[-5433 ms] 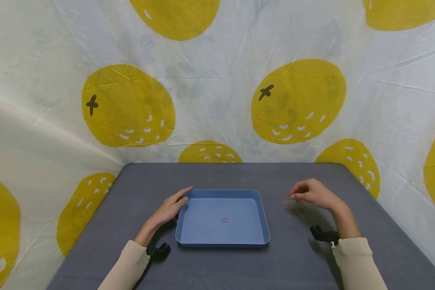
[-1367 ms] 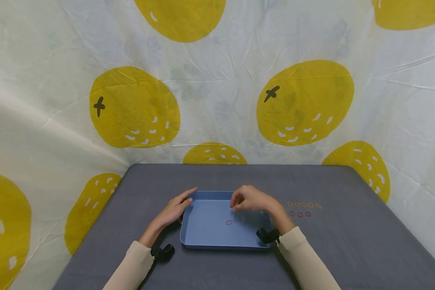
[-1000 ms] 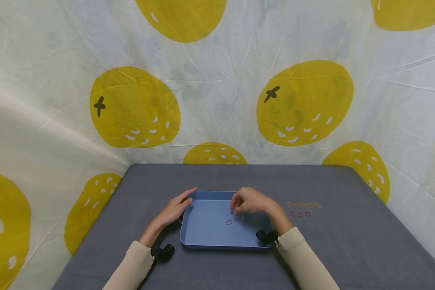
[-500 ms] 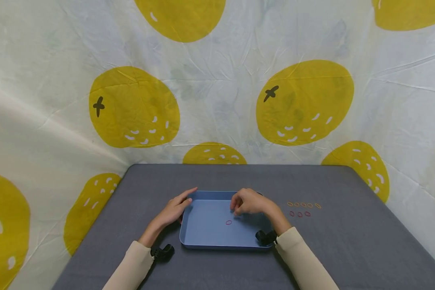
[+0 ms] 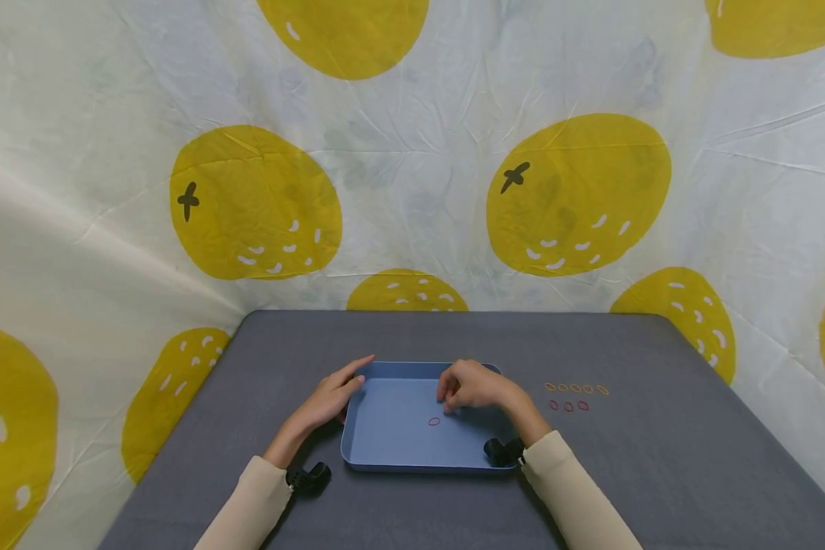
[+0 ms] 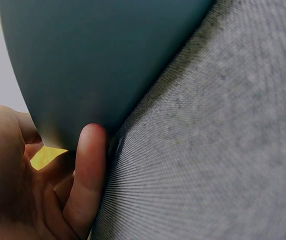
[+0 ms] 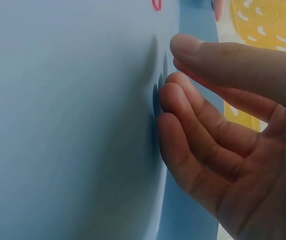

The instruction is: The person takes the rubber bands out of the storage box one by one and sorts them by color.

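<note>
In the head view a blue tray (image 5: 392, 439) lies on the table. My left hand (image 5: 328, 397) holds its left wall, the thumb over the rim. In the left wrist view a fingertip (image 6: 92, 145) presses low against the tray's outer side. My right hand (image 5: 473, 384) is over the tray's right half, fingers curled down close above the floor. Thumb and index finger come together in the right wrist view; I cannot tell whether something thin is between them. A small red rubber band (image 5: 434, 422) lies on the tray floor just ahead of these fingertips.
Right of the tray, a row of several yellow bands (image 5: 575, 389) lies behind a row of three red bands (image 5: 568, 407) on the grey table (image 5: 660, 473). A white curtain with yellow fruit shapes (image 5: 577, 195) hangs behind the table. Each wrist carries a black camera (image 5: 309, 479).
My right hand has come from the bands on the right to above the tray, then sunk slightly towards its floor. The left hand keeps its place on the tray; the view has shifted a little.
</note>
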Available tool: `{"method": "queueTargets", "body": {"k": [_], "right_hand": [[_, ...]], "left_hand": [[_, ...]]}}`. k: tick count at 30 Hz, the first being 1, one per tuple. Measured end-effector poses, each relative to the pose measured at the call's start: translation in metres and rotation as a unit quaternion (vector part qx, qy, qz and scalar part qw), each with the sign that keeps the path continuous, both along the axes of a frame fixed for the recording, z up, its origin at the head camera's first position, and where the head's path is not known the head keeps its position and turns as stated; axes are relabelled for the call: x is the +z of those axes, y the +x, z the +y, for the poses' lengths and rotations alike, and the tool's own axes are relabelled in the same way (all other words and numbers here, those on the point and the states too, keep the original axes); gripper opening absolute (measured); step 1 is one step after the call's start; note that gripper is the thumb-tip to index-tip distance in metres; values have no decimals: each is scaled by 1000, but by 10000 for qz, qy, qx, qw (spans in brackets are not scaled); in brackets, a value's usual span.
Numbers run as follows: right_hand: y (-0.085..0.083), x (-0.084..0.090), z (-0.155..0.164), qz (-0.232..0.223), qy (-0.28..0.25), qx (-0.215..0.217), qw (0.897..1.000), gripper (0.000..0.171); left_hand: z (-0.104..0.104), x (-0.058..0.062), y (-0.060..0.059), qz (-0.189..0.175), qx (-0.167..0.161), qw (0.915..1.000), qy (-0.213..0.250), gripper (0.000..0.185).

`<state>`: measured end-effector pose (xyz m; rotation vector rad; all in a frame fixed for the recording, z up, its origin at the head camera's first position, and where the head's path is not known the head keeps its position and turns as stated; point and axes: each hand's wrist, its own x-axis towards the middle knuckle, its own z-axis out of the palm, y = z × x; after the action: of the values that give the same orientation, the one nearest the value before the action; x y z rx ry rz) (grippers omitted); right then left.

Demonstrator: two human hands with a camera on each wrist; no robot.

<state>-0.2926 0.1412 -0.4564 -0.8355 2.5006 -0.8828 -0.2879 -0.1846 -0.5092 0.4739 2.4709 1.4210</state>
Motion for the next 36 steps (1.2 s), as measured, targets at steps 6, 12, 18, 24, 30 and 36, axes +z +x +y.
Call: {"method": "queueTargets", "body": {"k": [6,12,18,24,30,36], "right_hand": [[0,1,1,13,-2,46,10000,7],[1,1,-1,3,11,116,9999,6],[2,1,-7,-28,-82,234,9997,5],[2,-1,-12,-45,-7,314,9995,4],[3,-3,-15,-122,137,364,9992,5],[4,-4,-15,-61,148,448,9989,9]], "left_hand": [[0,-1,-1,-6,-9,10000,14,48],[0,-2,-2,28,7,10000,-10,48],[0,-1,-3,17,8,10000,-28,48],[-1,-2,-4,22,-21,10000,-14,49],[-1,-5,-4,-15,-22,10000,36,48],[-1,-5,-5,-16,7,10000,22,48]]}}
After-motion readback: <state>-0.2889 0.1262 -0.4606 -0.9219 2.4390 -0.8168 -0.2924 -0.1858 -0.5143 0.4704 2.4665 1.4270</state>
